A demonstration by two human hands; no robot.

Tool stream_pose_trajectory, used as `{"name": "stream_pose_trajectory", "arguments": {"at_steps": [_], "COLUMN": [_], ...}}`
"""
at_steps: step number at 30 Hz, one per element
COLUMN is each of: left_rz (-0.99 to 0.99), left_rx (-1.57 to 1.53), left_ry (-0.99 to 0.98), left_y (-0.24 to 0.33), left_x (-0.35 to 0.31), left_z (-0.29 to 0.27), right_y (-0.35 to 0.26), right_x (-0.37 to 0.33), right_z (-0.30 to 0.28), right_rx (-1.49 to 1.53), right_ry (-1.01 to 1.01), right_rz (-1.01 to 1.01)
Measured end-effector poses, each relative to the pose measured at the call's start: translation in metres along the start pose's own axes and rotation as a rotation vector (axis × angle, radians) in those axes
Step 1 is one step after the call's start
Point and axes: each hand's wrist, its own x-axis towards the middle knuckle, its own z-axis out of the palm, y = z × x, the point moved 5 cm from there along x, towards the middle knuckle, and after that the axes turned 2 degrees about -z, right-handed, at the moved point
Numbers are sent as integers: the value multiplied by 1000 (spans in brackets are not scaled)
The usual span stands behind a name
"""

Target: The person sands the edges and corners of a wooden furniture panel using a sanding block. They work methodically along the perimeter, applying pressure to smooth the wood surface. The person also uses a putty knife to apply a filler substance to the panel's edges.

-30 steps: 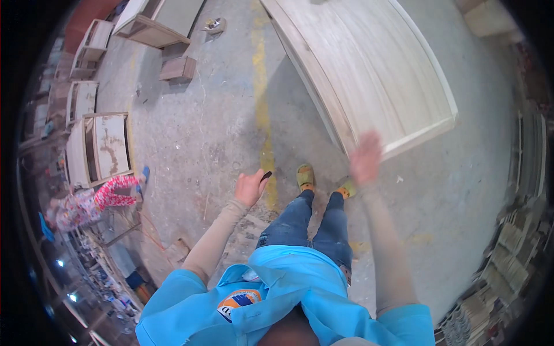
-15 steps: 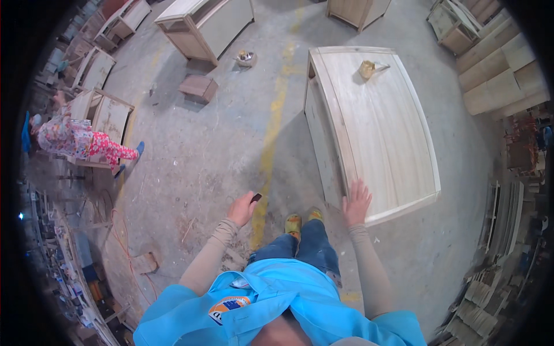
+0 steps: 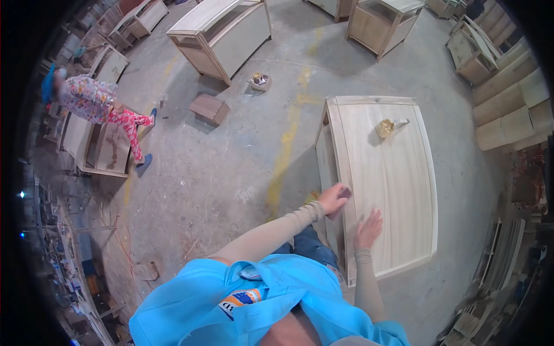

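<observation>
A pale unfinished wooden cabinet (image 3: 392, 173) lies in front of me with its broad panel facing up. My left hand (image 3: 333, 199) grips a small dark block (image 3: 345, 193), pressed against the panel's near left edge. My right hand (image 3: 369, 228) rests flat on the panel with its fingers spread, a little nearer to me than the left hand. A brush with a yellowish clump (image 3: 388, 127) lies on the far part of the panel.
More unfinished cabinets stand at the back (image 3: 222, 32) (image 3: 384, 20). A small wooden box (image 3: 209, 108) and a tin (image 3: 258, 81) sit on the concrete floor. A person in patterned clothes (image 3: 98, 104) bends over furniture at the left. Stacked boards (image 3: 508, 109) fill the right side.
I have come up to the cabinet, and the view has swung over it. My left hand moved onto the panel's edge with the block; my right hand settled flat on the panel.
</observation>
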Motion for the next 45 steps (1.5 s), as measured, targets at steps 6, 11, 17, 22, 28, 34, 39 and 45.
{"name": "stream_pose_trajectory", "arguments": {"at_steps": [6,11,17,22,28,34,39,45], "left_rz": [103,-57,-146,-341,-247,204,648,861], "left_rx": [160,-220,-1260,-1079,-240,344,725,1016], "left_ry": [-32,-16,-305,-557,-560,-564,-511,-617], "left_y": [27,17,51,85,71,74,133,167], "left_x": [91,120,114,115,163,266,334,397], "left_z": [-20,-103,-147,-211,-308,-267,-188,-63], "right_y": [-16,-91,-284,-235,-122,-112,-116,-85], "right_x": [101,167,189,242,227,249,293,331], "right_z": [-42,-101,-86,-24,-28,-17,-30,-27], "right_rx": [145,312,873,85,449,449,436,417], "right_ry": [159,399,201,127,520,482,390,426], "right_rz": [152,-68,-412,-163,461,623,759,769]}}
